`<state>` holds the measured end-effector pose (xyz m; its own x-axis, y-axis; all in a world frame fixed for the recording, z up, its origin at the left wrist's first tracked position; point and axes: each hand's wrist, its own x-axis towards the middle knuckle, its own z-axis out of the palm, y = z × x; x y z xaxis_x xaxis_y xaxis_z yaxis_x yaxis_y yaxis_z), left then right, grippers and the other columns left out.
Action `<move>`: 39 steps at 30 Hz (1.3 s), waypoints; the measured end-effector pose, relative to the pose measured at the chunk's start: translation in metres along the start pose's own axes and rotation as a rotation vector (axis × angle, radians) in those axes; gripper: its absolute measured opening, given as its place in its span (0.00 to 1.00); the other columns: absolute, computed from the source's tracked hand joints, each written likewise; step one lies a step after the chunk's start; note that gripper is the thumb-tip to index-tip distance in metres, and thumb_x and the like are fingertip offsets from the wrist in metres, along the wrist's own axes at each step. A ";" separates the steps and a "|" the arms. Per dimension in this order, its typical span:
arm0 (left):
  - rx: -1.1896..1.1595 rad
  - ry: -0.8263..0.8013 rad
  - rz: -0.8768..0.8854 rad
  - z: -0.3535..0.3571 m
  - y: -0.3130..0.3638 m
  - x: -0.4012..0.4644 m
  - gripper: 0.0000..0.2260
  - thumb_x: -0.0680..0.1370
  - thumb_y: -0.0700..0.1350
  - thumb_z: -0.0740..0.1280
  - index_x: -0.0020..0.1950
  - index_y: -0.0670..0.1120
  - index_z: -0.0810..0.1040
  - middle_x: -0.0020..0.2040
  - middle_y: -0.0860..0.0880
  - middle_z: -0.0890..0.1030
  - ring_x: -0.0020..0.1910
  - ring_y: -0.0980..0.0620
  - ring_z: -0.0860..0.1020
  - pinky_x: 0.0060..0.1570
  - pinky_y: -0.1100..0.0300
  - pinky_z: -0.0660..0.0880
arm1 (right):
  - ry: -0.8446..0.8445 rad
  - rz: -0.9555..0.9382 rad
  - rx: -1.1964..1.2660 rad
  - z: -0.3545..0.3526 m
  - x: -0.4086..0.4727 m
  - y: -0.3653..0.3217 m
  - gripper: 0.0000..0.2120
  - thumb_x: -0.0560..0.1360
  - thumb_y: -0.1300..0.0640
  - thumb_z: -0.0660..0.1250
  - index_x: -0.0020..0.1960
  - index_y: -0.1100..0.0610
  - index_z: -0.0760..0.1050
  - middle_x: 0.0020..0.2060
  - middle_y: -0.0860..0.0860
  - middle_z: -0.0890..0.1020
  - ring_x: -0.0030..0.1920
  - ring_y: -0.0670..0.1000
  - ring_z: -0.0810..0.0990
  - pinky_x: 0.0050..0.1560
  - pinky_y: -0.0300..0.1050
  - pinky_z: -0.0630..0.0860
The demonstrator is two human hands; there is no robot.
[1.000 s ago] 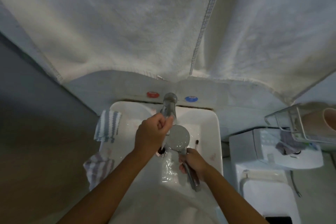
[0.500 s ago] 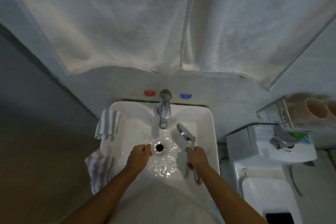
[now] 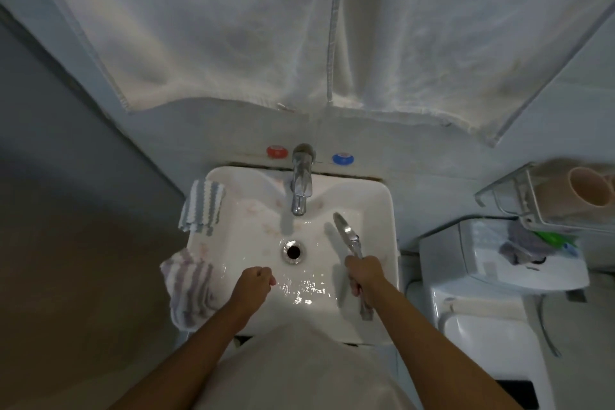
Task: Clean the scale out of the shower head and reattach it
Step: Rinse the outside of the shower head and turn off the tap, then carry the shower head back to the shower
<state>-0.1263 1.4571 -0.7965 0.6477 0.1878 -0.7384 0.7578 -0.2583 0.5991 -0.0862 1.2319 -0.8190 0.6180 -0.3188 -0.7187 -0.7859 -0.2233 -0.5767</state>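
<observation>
Both over the sink (image 3: 386, 210): right hand (image 3: 364, 275) grips shower head (image 3: 346, 233) (near right rim), left hand (image 3: 254, 286) clenched, empty.

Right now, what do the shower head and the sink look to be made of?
Shower head: shiny chromed finish with bright glints; metal or plated plastic, can't tell. The right hand grips its handle. Sink: glossy white, ceramic-looking, wet reflections.

One white ceramic sink (image 3: 382, 210), one chrome tap (image 3: 302, 186), one chrome shower head (image 3: 346, 231), two striped cloths (image 3: 201, 210) (image 3: 189, 289), two hands (image 3: 254, 285) (image 3: 366, 275).
</observation>
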 end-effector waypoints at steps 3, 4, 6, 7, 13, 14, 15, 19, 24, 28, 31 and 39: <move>-0.011 0.000 -0.027 0.006 -0.004 -0.006 0.12 0.76 0.38 0.57 0.34 0.43 0.74 0.26 0.48 0.68 0.21 0.53 0.61 0.24 0.66 0.57 | -0.017 -0.022 0.004 -0.003 0.003 0.006 0.11 0.74 0.58 0.63 0.34 0.60 0.71 0.24 0.56 0.71 0.20 0.51 0.68 0.25 0.42 0.64; -0.009 0.007 -0.032 0.008 -0.005 -0.009 0.12 0.76 0.38 0.57 0.34 0.43 0.73 0.27 0.48 0.69 0.22 0.53 0.62 0.24 0.66 0.57 | -0.031 -0.011 0.008 -0.005 0.003 0.007 0.11 0.74 0.58 0.63 0.35 0.61 0.71 0.24 0.56 0.71 0.21 0.51 0.68 0.25 0.42 0.64; -0.026 0.022 -0.056 0.013 -0.008 -0.013 0.11 0.75 0.37 0.57 0.35 0.43 0.73 0.27 0.48 0.69 0.23 0.53 0.62 0.24 0.66 0.57 | -0.070 0.038 0.015 -0.009 0.001 0.010 0.09 0.75 0.59 0.63 0.39 0.63 0.73 0.25 0.56 0.72 0.21 0.51 0.68 0.23 0.40 0.64; -0.037 0.025 -0.070 0.016 -0.011 -0.016 0.11 0.75 0.37 0.57 0.35 0.43 0.73 0.28 0.48 0.69 0.23 0.53 0.62 0.24 0.66 0.57 | -0.076 0.036 0.033 -0.011 0.002 0.012 0.09 0.76 0.59 0.63 0.39 0.62 0.73 0.25 0.56 0.71 0.20 0.51 0.67 0.22 0.40 0.64; -0.117 0.105 -0.118 0.030 -0.024 -0.034 0.13 0.75 0.36 0.56 0.32 0.44 0.72 0.29 0.48 0.71 0.26 0.53 0.64 0.26 0.65 0.58 | -0.121 0.015 0.056 -0.023 0.011 0.015 0.11 0.74 0.60 0.64 0.34 0.60 0.70 0.21 0.54 0.70 0.19 0.50 0.67 0.22 0.39 0.64; -0.133 0.123 -0.119 0.032 -0.025 -0.038 0.13 0.75 0.35 0.56 0.32 0.44 0.71 0.29 0.47 0.70 0.26 0.53 0.63 0.26 0.64 0.58 | -0.113 -0.008 0.049 -0.024 0.012 0.014 0.12 0.74 0.59 0.65 0.33 0.59 0.70 0.22 0.54 0.70 0.19 0.51 0.67 0.22 0.39 0.64; -0.158 0.139 -0.118 0.033 -0.025 -0.041 0.13 0.75 0.35 0.56 0.31 0.44 0.71 0.29 0.47 0.70 0.26 0.53 0.63 0.27 0.64 0.57 | -0.111 -0.026 0.043 -0.026 0.014 0.014 0.12 0.74 0.58 0.65 0.32 0.59 0.70 0.22 0.54 0.70 0.20 0.51 0.67 0.22 0.40 0.65; -0.264 0.148 -0.120 0.042 -0.022 -0.059 0.12 0.75 0.37 0.57 0.32 0.44 0.71 0.25 0.50 0.67 0.23 0.55 0.59 0.26 0.64 0.54 | -0.109 -0.108 -0.011 -0.036 0.011 0.017 0.14 0.75 0.58 0.65 0.31 0.58 0.70 0.23 0.54 0.71 0.20 0.51 0.68 0.22 0.40 0.65; -0.182 0.144 -0.005 0.040 -0.008 -0.065 0.14 0.76 0.39 0.58 0.31 0.46 0.70 0.26 0.51 0.67 0.25 0.54 0.60 0.25 0.64 0.56 | -0.201 -0.115 -0.030 -0.064 -0.012 0.033 0.13 0.76 0.56 0.66 0.35 0.57 0.69 0.24 0.53 0.71 0.21 0.50 0.68 0.22 0.41 0.66; -0.087 0.081 0.194 0.038 0.016 -0.064 0.14 0.77 0.38 0.58 0.31 0.46 0.70 0.28 0.50 0.67 0.26 0.54 0.61 0.28 0.62 0.58 | -0.188 -0.128 0.137 -0.082 -0.045 0.042 0.12 0.77 0.58 0.66 0.36 0.57 0.69 0.23 0.52 0.70 0.20 0.49 0.66 0.22 0.40 0.64; -0.052 -0.013 0.305 0.040 0.033 -0.071 0.15 0.77 0.37 0.58 0.30 0.46 0.70 0.25 0.53 0.66 0.24 0.56 0.60 0.28 0.62 0.57 | -0.111 -0.137 0.272 -0.090 -0.071 0.053 0.08 0.78 0.56 0.65 0.44 0.58 0.68 0.29 0.53 0.72 0.23 0.48 0.67 0.22 0.41 0.65; -0.095 -0.282 0.438 0.032 0.057 -0.112 0.14 0.79 0.36 0.57 0.34 0.41 0.71 0.25 0.48 0.61 0.23 0.55 0.57 0.23 0.66 0.54 | 0.208 -0.251 0.483 -0.097 -0.154 0.076 0.12 0.80 0.55 0.63 0.42 0.62 0.69 0.27 0.55 0.72 0.25 0.52 0.67 0.24 0.45 0.66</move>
<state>-0.1584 1.3912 -0.6896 0.8691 -0.1839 -0.4593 0.4331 -0.1657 0.8860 -0.2440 1.1750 -0.7145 0.7282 -0.4951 -0.4739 -0.4862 0.1142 -0.8664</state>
